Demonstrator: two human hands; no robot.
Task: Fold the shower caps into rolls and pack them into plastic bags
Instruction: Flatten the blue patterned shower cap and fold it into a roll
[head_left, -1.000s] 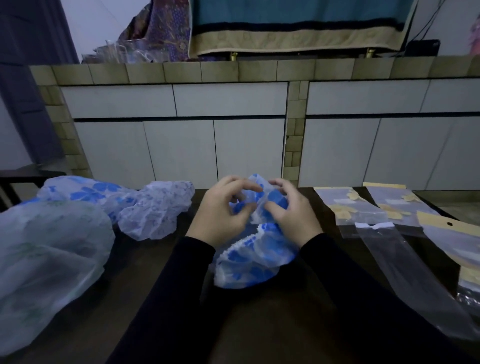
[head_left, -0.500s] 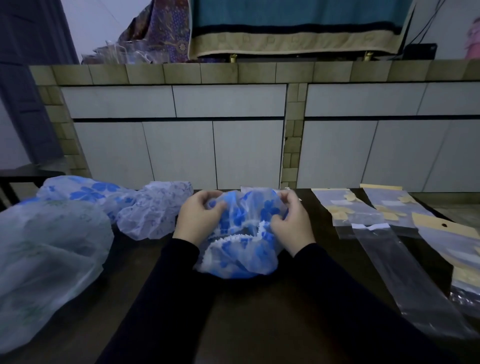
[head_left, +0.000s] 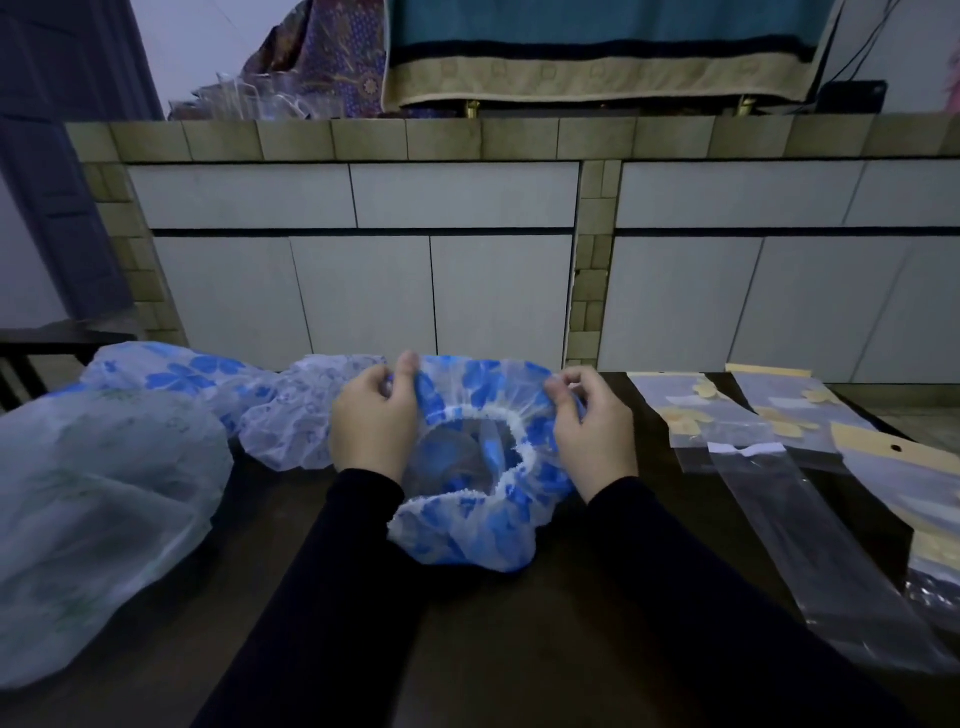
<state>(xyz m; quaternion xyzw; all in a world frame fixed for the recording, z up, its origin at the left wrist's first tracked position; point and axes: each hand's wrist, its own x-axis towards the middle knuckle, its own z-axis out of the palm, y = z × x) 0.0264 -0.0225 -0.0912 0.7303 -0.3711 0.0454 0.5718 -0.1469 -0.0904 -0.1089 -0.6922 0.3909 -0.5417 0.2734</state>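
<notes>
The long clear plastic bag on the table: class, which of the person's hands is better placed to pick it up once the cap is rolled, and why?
Probably the right hand. The long clear bag lies on the table just right of it, while the left hand would have to cross the blue-flowered shower cap that both hands now hold.

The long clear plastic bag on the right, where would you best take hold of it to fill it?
Grip the long clear plastic bag at its far end, by the white header strip, coming from above. It lies flat on the table with that end nearest the hands; the mouth is probably there.
</notes>
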